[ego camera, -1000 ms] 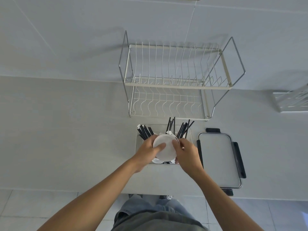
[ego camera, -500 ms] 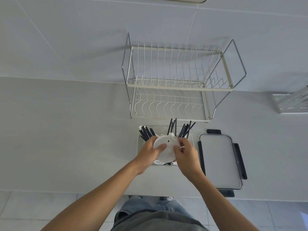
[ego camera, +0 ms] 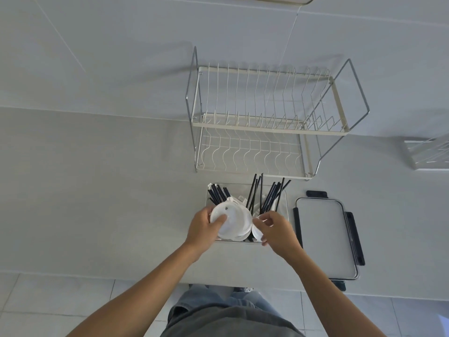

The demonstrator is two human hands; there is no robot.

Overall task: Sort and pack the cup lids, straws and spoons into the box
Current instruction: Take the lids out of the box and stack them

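Observation:
A clear plastic box (ego camera: 286,205) stands on the white counter in front of me. Black straws (ego camera: 272,195) stick up from its far side, with more black straws (ego camera: 217,194) at its far left. My left hand (ego camera: 202,227) grips a stack of white cup lids (ego camera: 233,221) over the box, thumb on top. My right hand (ego camera: 275,228) pinches another white lid (ego camera: 256,231) at the box's near right. No spoons can be made out; the hands hide the box's inside.
The box's lid (ego camera: 323,237), with dark latches, lies flat to the right of the box. A two-tier wire dish rack (ego camera: 267,125) stands behind the box. A second rack (ego camera: 430,154) shows at the right edge. The counter's front edge runs just below my wrists.
Both hands held one stack of lids together before. Now my right hand has come off it to the right and pinches a separate lid, while my left hand keeps the stack.

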